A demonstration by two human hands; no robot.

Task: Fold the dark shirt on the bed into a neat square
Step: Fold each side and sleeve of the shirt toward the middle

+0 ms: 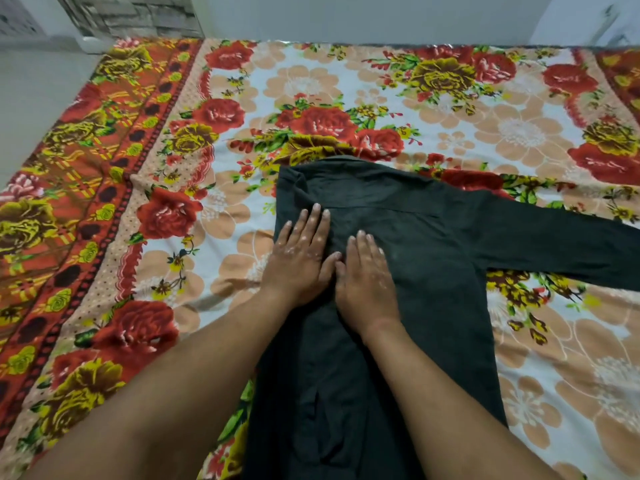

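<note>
My dark shirt lies flat on the bed, spread over the flowered bedsheet, a little right of the middle and running from near my body up toward the far side. Its collar end points away from me, and its left side is folded inward, making a straight edge down the left. The right sleeve lies stretched out to the right, reaching the edge of what I can see.

Both my hands rest palm down on the upper part of the shirt, side by side. My left hand lies along the folded left edge, its fingers straight, close together and pointing away from me — they grip nothing, only press flat on the cloth. My right hand sits just beside it, a touch nearer to me, with its fingers likewise flat and close together on the fabric, holding nothing. The two thumbs touch, or very nearly, between the hands.

My bare forearms cross the lower part of the shirt, hiding some of it. The bedsheet shows red and yellow roses on a pale ground, with an orange patterned border down the left — beyond it, a grey floor.
</note>
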